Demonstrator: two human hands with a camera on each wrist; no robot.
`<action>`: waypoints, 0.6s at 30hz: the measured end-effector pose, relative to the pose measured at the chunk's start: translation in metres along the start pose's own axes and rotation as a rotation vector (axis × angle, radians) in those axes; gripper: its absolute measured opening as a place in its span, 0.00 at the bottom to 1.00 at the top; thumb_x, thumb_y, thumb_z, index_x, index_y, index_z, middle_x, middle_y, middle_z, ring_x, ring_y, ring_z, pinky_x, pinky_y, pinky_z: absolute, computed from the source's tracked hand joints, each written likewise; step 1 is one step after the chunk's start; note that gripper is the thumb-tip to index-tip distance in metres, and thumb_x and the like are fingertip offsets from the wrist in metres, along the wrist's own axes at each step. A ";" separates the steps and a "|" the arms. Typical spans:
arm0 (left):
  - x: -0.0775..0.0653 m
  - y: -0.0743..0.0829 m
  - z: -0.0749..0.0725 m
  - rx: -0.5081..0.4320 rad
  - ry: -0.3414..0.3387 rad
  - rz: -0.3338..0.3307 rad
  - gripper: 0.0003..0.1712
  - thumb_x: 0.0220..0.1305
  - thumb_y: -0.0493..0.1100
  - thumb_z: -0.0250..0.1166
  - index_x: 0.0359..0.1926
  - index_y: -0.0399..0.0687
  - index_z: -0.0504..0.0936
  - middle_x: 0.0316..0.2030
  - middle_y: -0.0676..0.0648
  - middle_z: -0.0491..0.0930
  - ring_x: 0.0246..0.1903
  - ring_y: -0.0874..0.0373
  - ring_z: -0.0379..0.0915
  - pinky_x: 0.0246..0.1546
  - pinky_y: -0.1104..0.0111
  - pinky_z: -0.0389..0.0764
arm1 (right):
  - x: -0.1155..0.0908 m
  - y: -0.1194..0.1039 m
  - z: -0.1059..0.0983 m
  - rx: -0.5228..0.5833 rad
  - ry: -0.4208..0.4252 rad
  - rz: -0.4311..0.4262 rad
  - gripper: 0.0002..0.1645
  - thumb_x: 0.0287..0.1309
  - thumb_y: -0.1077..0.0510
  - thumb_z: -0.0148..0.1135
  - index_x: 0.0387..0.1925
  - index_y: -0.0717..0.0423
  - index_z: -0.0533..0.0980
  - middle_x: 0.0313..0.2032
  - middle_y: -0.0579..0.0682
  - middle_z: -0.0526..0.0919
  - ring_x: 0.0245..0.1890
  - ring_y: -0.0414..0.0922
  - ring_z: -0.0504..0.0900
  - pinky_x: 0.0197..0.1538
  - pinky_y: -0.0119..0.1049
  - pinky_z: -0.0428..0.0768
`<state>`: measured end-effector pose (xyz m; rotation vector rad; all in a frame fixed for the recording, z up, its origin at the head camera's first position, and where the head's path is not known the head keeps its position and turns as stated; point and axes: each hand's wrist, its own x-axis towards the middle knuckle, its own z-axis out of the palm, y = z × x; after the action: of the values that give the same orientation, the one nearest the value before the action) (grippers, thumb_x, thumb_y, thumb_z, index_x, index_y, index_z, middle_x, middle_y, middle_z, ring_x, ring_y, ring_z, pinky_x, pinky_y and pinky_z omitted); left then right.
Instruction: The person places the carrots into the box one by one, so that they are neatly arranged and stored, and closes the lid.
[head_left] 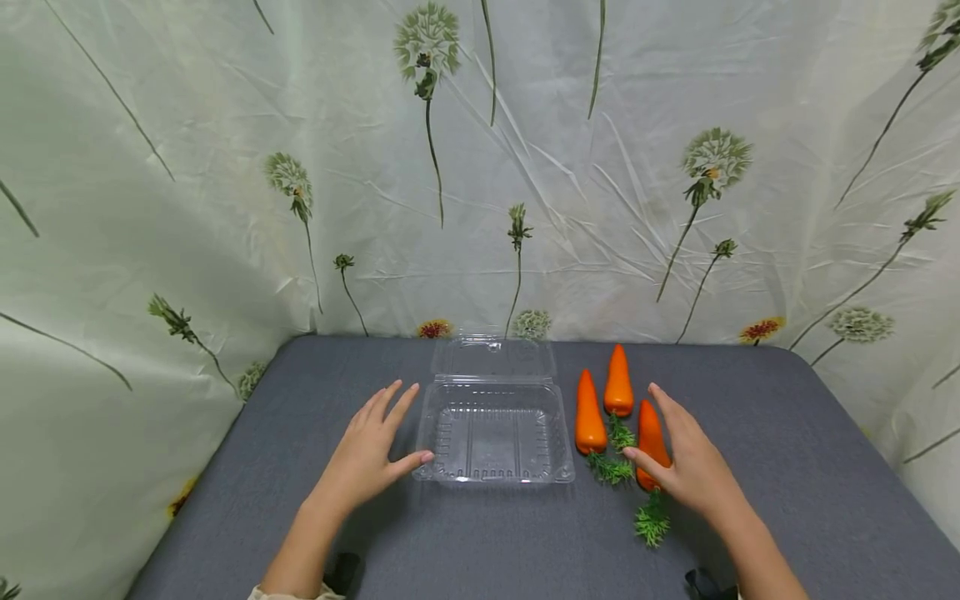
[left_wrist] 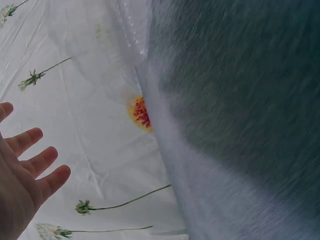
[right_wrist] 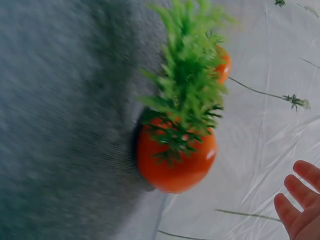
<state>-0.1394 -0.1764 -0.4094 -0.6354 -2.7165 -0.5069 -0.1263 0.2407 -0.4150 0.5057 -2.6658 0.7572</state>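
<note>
A clear plastic clamshell container (head_left: pixel 492 481) stands on the table, its lid (head_left: pixel 493 360) folded back behind it. To its right lie three orange toy carrots with green tops: one nearest the container (head_left: pixel 589 417), one farther back (head_left: pixel 618 383), and one closer to me (head_left: pixel 648 442). My left hand (head_left: pixel 367 450) is spread at the container's left side, thumb near its front left corner; contact cannot be told. Over the nearest carrot hovers my right hand (head_left: pixel 690 462), fingers extended and holding nothing. In the right wrist view, a carrot (right_wrist: pixel 175 170) shows its leafy top.
A grey cloth-covered table (head_left: pixel 510 550) spreads under everything. Behind and to the sides hangs a pale curtain (head_left: pixel 480 167) printed with dandelions, meeting the table's back edge. Dark wrist straps show under both forearms.
</note>
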 end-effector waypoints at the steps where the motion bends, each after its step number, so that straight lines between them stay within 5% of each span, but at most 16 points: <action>1: -0.002 0.001 0.002 -0.018 -0.001 -0.020 0.51 0.48 0.67 0.62 0.68 0.54 0.52 0.64 0.39 0.54 0.60 0.39 0.51 0.51 0.43 0.58 | -0.002 0.000 0.001 0.006 0.007 0.008 0.56 0.45 0.49 0.69 0.69 0.53 0.45 0.61 0.65 0.59 0.57 0.64 0.59 0.48 0.62 0.61; 8: -0.012 0.005 0.017 -0.136 -0.016 -0.145 0.50 0.49 0.60 0.65 0.68 0.55 0.50 0.64 0.38 0.52 0.58 0.37 0.55 0.45 0.42 0.64 | -0.014 0.001 0.006 0.046 0.027 0.079 0.54 0.46 0.51 0.68 0.68 0.54 0.46 0.60 0.67 0.60 0.56 0.65 0.59 0.47 0.64 0.61; 18: -0.018 0.008 0.030 -0.281 -0.050 -0.210 0.47 0.52 0.54 0.66 0.68 0.56 0.50 0.63 0.37 0.53 0.59 0.38 0.53 0.47 0.43 0.63 | -0.027 0.003 0.013 0.139 0.028 0.155 0.51 0.48 0.52 0.67 0.67 0.57 0.48 0.58 0.65 0.61 0.56 0.64 0.60 0.47 0.62 0.62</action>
<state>-0.1267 -0.1646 -0.4407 -0.4346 -2.7993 -0.9483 -0.1066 0.2426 -0.4376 0.3214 -2.6620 0.9923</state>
